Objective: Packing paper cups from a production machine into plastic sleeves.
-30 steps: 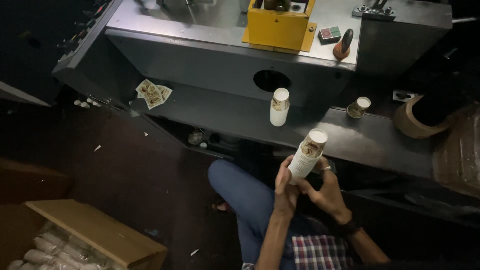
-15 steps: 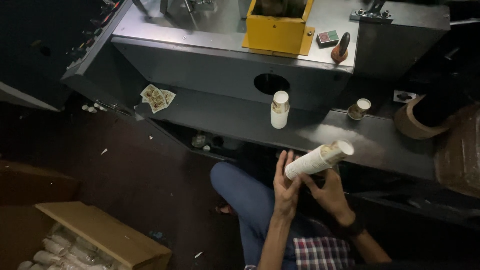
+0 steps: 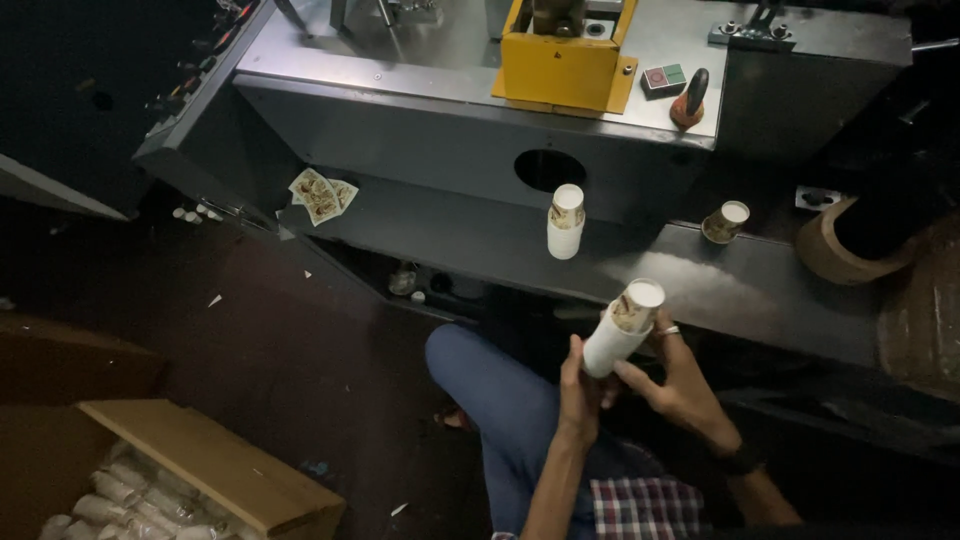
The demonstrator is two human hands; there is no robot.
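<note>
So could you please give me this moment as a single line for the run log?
left hand: grips stack of paper cups | right hand: supports same stack | stack: tilted, above machine ledge | second cup stack: upright on ledge

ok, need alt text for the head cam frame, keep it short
Seated person holds a stack of nested paper cups tilted between the left hand and right hand, in front of a grey metal machine with a yellow housing. A shorter cup stack and single cup stand on its ledge; a cardboard box of bagged cups sits lower left.
</note>
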